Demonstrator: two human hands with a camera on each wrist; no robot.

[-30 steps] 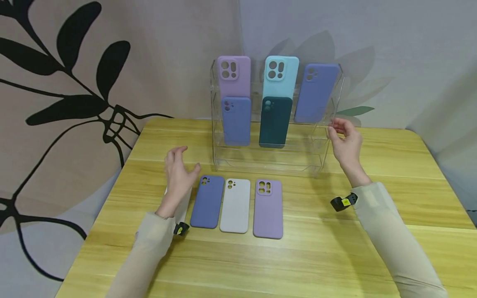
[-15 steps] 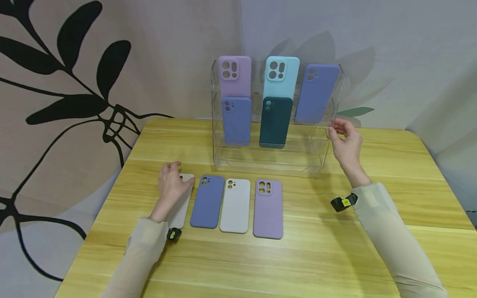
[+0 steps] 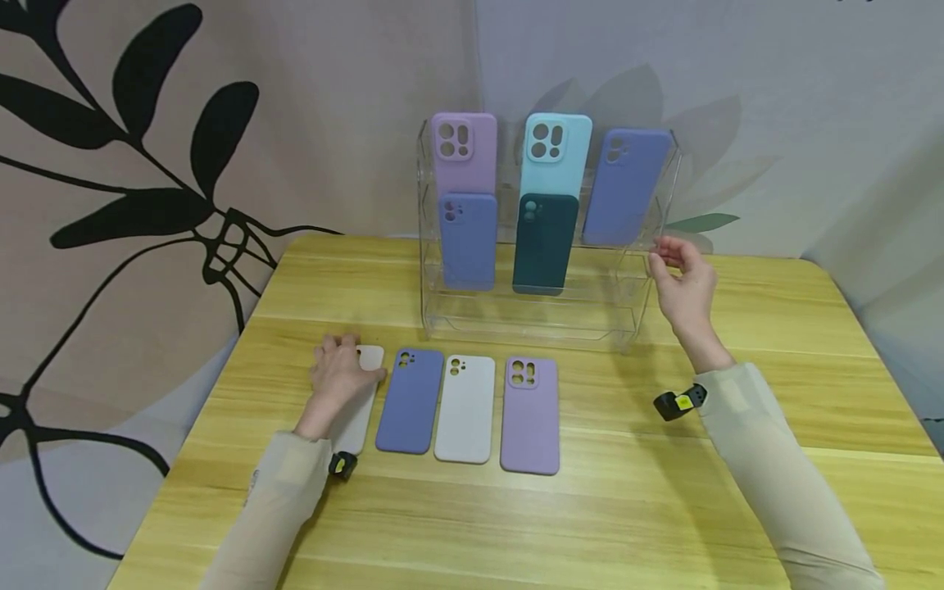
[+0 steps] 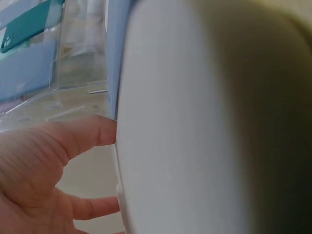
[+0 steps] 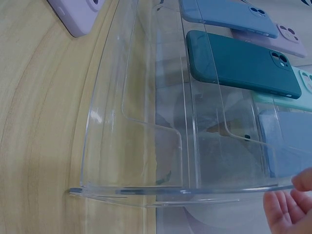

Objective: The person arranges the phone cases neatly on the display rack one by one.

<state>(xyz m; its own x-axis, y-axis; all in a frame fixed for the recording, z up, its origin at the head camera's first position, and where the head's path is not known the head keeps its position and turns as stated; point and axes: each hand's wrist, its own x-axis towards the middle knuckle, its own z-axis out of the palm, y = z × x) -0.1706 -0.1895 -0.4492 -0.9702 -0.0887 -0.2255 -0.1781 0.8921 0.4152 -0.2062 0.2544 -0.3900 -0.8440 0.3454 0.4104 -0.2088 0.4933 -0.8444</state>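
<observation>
My left hand [image 3: 339,381] reaches over a white phone case [image 3: 357,419] at the left end of a row on the table, its thumb and fingers gripping the edges. Up close in the left wrist view, the thumb and a finger meet the edge of this white case [image 4: 170,122]. My right hand [image 3: 687,287] pinches the right side of a clear acrylic display rack [image 3: 531,332]; its fingertips are at the side panel in the right wrist view. Right of the held case lie a blue case [image 3: 410,401], another white case [image 3: 464,410] and a light purple case [image 3: 530,426].
On the rack's upper tier stand a purple case [image 3: 465,164], a light turquoise case [image 3: 555,168] and a periwinkle case [image 3: 625,188]. A blue case [image 3: 469,246] and a dark green case [image 3: 544,246] lean on a lower tier. A wall is behind the wooden table [image 3: 590,524].
My left hand has moved down and left onto the leftmost white phone case, and its fingers have closed on the case's edges. My right hand stays at the rack.
</observation>
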